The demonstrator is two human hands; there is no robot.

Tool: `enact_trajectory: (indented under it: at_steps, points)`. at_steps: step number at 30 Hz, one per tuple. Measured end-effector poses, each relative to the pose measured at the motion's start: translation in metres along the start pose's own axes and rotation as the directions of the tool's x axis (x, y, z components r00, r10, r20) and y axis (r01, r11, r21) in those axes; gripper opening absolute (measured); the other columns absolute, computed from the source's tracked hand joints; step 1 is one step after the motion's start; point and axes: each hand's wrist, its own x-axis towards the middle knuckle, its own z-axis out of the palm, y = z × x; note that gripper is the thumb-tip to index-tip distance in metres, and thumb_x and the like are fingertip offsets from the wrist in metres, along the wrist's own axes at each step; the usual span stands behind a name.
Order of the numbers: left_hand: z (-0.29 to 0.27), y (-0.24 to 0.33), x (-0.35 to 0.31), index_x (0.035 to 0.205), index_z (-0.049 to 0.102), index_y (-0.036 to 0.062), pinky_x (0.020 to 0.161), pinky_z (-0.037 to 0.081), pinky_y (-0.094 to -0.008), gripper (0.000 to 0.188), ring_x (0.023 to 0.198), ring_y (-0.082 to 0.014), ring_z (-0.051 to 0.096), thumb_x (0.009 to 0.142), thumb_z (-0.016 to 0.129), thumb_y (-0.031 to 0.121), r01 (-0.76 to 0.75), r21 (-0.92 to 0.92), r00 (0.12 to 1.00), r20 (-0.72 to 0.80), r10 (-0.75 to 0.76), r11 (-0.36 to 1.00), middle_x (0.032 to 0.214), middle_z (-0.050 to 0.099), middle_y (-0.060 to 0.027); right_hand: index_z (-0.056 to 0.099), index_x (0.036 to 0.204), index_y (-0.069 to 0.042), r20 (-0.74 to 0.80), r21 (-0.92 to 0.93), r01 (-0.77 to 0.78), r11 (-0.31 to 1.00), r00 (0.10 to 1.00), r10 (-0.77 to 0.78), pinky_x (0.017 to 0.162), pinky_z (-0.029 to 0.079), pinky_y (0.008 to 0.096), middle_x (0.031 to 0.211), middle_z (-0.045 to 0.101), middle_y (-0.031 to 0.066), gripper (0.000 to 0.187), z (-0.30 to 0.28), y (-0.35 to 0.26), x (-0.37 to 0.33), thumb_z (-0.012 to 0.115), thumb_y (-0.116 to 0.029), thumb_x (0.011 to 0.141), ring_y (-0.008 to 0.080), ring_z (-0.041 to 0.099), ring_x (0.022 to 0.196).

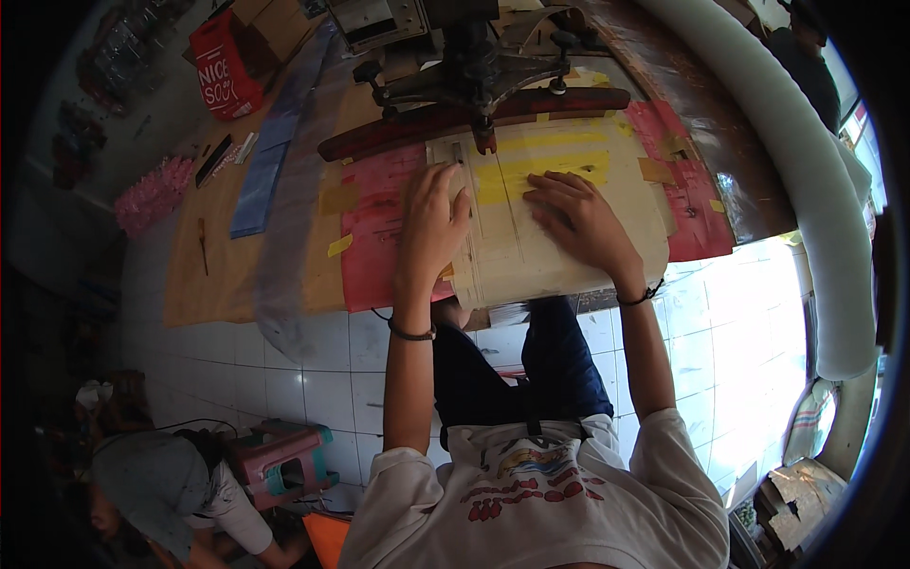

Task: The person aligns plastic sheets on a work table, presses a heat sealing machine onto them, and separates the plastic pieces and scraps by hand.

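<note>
My left hand (pixel 434 223) rests at the left side of a beige board (pixel 559 261), fingers stretched forward and lying on it. On the right part of the same board lies my right hand (pixel 586 226), fingers loosely spread beside the yellow tape strips (pixel 559 152). Neither hand holds anything that I can see. Between them a thin straight line runs along the board, which looks covered by a clear sheet. Just beyond my fingertips hangs a black machine head (pixel 469 90) with a long dark red bar (pixel 379 137). Red sheets (pixel 370 228) with tape pieces stick out on both sides.
A screwdriver (pixel 203 245), blue sheets (pixel 261 190) and a red bag (pixel 225 66) lie along the left of the table. At right stands a large white roll (pixel 796 161). Behind on the left, a person (pixel 166 484) bends near a pink stool (pixel 284 460).
</note>
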Motion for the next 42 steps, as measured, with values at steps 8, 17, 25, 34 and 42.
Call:
enact_trajectory:
  at_steps: [8, 17, 25, 34, 42]
  points:
    - [-0.010, 0.015, -0.039, 0.136, 0.056, 0.0029, 0.114, 0.037, -0.0469, 0.052, 0.133, -0.0368, 0.047, 0.093, 0.069, 0.029, -0.010, 0.147, 1.000, 0.017, 0.008, 0.989, 0.141, 0.055, -0.0169, 0.072, 0.118, -0.007, -0.001, 0.005, -0.003, 1.000, 1.000, 0.003, 0.113, 0.040, 0.0439, 0.135, 0.065, 0.0101, 0.028, -0.002, -0.003, 0.001, 0.066, -0.021, 0.094, 0.0314, 0.055, 0.131]
    - [-0.009, 0.014, -0.040, 0.138, 0.056, 0.0050, 0.114, 0.036, -0.0475, 0.057, 0.133, -0.0364, 0.048, 0.090, 0.072, 0.031, -0.018, 0.187, 1.000, 0.021, 0.014, 0.982, 0.142, 0.055, -0.0165, 0.070, 0.122, -0.006, 0.018, 0.013, -0.019, 1.000, 1.000, 0.018, 0.113, 0.041, 0.0458, 0.139, 0.062, 0.0126, 0.033, -0.003, -0.005, 0.002, 0.069, -0.020, 0.093, 0.0340, 0.052, 0.134]
    - [-0.009, 0.012, -0.040, 0.137, 0.056, 0.0028, 0.115, 0.035, -0.0487, 0.059, 0.135, -0.0364, 0.046, 0.090, 0.072, 0.034, -0.024, 0.170, 1.000, 0.021, 0.021, 0.985, 0.142, 0.054, -0.0159, 0.069, 0.123, -0.006, 0.004, 0.007, -0.026, 1.000, 1.000, 0.026, 0.113, 0.040, 0.0448, 0.138, 0.063, 0.0122, 0.033, -0.003, -0.007, 0.003, 0.068, -0.021, 0.093, 0.0329, 0.053, 0.133]
    - [-0.012, 0.019, -0.040, 0.141, 0.055, 0.0090, 0.114, 0.036, -0.0477, 0.057, 0.133, -0.0355, 0.048, 0.091, 0.071, 0.029, -0.050, 0.176, 0.999, 0.027, 0.046, 0.983, 0.140, 0.056, -0.0156, 0.069, 0.122, -0.006, -0.015, -0.014, -0.034, 0.999, 0.999, 0.034, 0.113, 0.040, 0.0438, 0.137, 0.063, 0.0120, 0.033, 0.001, -0.010, -0.003, 0.066, -0.023, 0.094, 0.0319, 0.054, 0.132]
    - [-0.011, 0.020, -0.039, 0.143, 0.054, 0.0105, 0.114, 0.036, -0.0481, 0.055, 0.134, -0.0364, 0.047, 0.093, 0.069, 0.027, -0.051, 0.182, 0.998, 0.036, 0.045, 0.982, 0.141, 0.055, -0.0159, 0.070, 0.109, -0.005, -0.134, 0.027, -0.087, 0.996, 0.987, 0.089, 0.107, 0.044, 0.0441, 0.124, 0.069, 0.0111, 0.020, -0.003, -0.012, -0.008, 0.066, -0.017, 0.093, 0.0331, 0.062, 0.118]
